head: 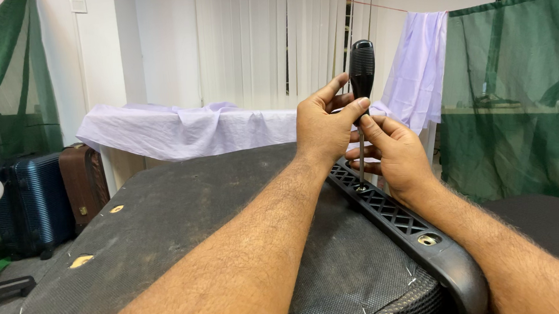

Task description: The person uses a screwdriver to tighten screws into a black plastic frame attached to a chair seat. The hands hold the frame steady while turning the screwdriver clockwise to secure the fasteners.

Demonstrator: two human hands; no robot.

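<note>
Head view is showing us working a screwdriver (pixel 361 77) with both hands. Our left hand (pixel 322 127) is pinching the lower end of the ribbed black handle, thumb and forefinger pressed together around it just where the metal shaft begins. Our right hand (pixel 394 154) is cupping the shaft from the far side, fingertips closed lightly on the steel and guiding it rather than gripping hard.

The screwdriver is standing almost upright, its tip sitting in a round screw recess (pixel 360 186) in a black plastic bracket (pixel 404 223) with a lattice pattern. That bracket is lying along the edge of the dark, fabric-covered underside of a chair seat (pixel 185 231), which is filling the lower half of the picture. A second recess (pixel 429 239) is showing nearer to us on the same bracket.

To do this well, we judge that we should be keeping the shaft in line with the screw, pressing down along it so the tip is not slipping out, and letting the right fingers steady the steel while the left is turning.

Both our forearms are reaching forward over the seat and converging at the tool, the left wrist raised and bent slightly, the right wrist lower and resting close to the bracket.

Beyond the hands, a pale lilac cloth (pixel 177 128) is draping a table, white vertical blinds (pixel 250 39) are hanging behind it, green netting (pixel 520 91) is standing at the right, and two suitcases (pixel 50 195) are sitting at the left.
</note>
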